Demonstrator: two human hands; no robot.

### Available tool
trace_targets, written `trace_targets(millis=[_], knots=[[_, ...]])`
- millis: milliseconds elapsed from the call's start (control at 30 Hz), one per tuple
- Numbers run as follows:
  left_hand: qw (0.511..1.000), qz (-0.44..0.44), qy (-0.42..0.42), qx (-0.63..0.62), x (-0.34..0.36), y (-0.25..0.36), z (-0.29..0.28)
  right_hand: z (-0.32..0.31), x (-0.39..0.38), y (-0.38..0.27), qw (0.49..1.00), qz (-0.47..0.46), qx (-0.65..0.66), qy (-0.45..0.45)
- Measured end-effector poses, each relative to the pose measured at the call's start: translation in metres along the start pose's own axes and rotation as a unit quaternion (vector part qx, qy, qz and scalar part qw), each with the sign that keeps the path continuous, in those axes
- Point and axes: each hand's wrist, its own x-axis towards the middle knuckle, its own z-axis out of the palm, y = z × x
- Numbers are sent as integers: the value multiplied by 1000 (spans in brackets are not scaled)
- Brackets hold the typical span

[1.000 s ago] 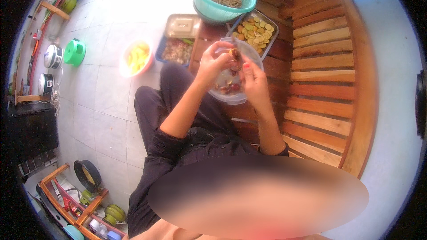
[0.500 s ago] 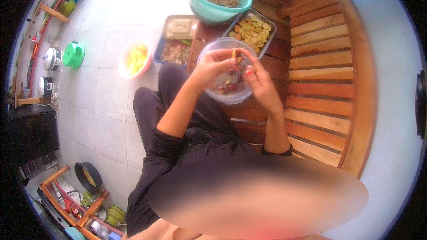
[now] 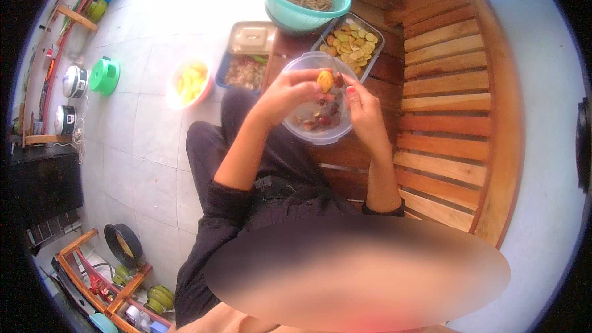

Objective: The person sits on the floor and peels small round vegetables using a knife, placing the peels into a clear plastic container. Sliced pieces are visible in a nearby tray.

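- The slatted wooden bench (image 3: 390, 89) carries my work and gives it a steady footing; I sit on it with my legs bent.
- The teal basket (image 3: 285, 17), at the far end, holds greyish-brown strips, well apart from my fingers.
- The metal tray (image 3: 374, 61) of yellow slices lies just beyond the tub, so I do best to work clear of its edge.
- The clear round tub (image 3: 322, 140) sits right under my work, a good spot for catching whatever drops.
- My hands meet over its far half: forearms reaching forward, elbows bent, wrists near each other. The left hand (image 3: 285, 94) is nearly closed, thumb against fingers; the right hand (image 3: 366, 113) has its thumb up and fingers drawn in, but I cannot tell how firmly it grips.
- The yellow piece (image 3: 325, 81) is pinched in my left fingertips, above the tub; a light, firm pinch should suit it.
- Dark reddish bits (image 3: 324, 122) lie in the tub.
- A small brown piece (image 3: 338, 79) shows between the two hands; whose fingers have it, I cannot tell.
- A thin blade-like thing (image 3: 332, 55) seems to rise by my right fingertips; if it is sharp, the left thumb belongs out of its line.
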Motion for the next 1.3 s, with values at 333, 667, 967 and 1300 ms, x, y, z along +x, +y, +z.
trace_targets(millis=[333,667,967,1300], knots=[[995,1,44,-92,4,-6,-6,8,-6,-3,995,12,104,-8],[995,27,90,32,2,-2,0,8,-7,-12,986,19,142,-79],[997,11,69,40,0,3,5,21,3,1,995,-75,-42,42],[984,56,129,113,2,2,6,12,-6,-13,983,78,162,-47]])
